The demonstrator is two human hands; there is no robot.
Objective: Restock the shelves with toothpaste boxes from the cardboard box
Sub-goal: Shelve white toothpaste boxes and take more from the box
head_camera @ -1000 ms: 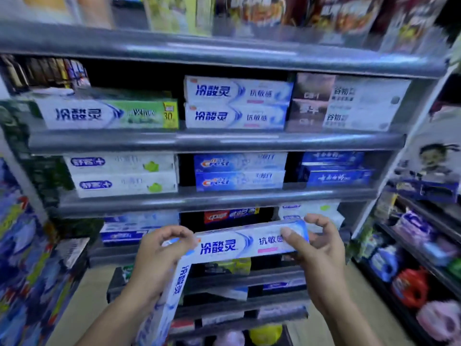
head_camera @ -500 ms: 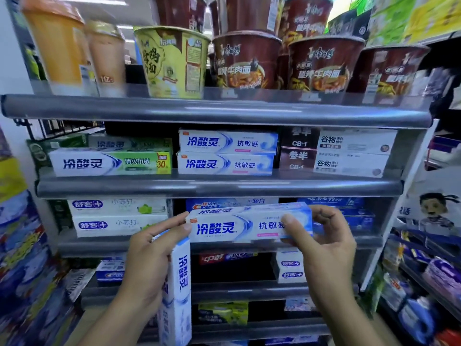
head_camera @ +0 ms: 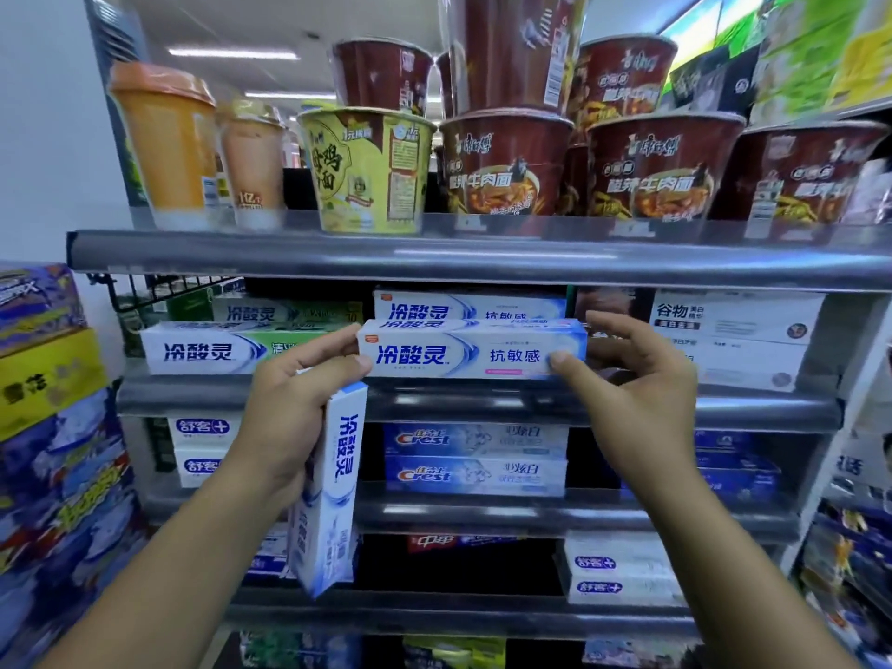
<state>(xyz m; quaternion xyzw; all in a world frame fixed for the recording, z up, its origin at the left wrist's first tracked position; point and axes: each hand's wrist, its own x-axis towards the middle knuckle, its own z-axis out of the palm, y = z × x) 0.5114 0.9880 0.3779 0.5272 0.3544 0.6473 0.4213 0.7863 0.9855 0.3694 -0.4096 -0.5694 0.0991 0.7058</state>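
Observation:
A white-and-blue toothpaste box [head_camera: 470,352] lies level between both hands, in front of the same brand's stack [head_camera: 468,306] on the second shelf [head_camera: 482,403]. My right hand [head_camera: 637,403] pinches its right end with thumb and fingers. My left hand [head_camera: 294,403] holds its left end with thumb and forefinger, while its other fingers grip a second toothpaste box [head_camera: 328,485] that hangs upright below the hand. The cardboard box is out of view.
Instant noodle cups [head_camera: 507,161] and drink cups [head_camera: 169,142] fill the top shelf. Green-striped toothpaste [head_camera: 212,350] sits left of the stack, grey-white boxes [head_camera: 738,340] right. Crest boxes [head_camera: 475,458] lie one shelf down. Stacked packs [head_camera: 53,427] stand at the left.
Both hands have lifted the level box from the lower shelves up to the second shelf, in front of the matching stack. The upright box rose with my left hand.

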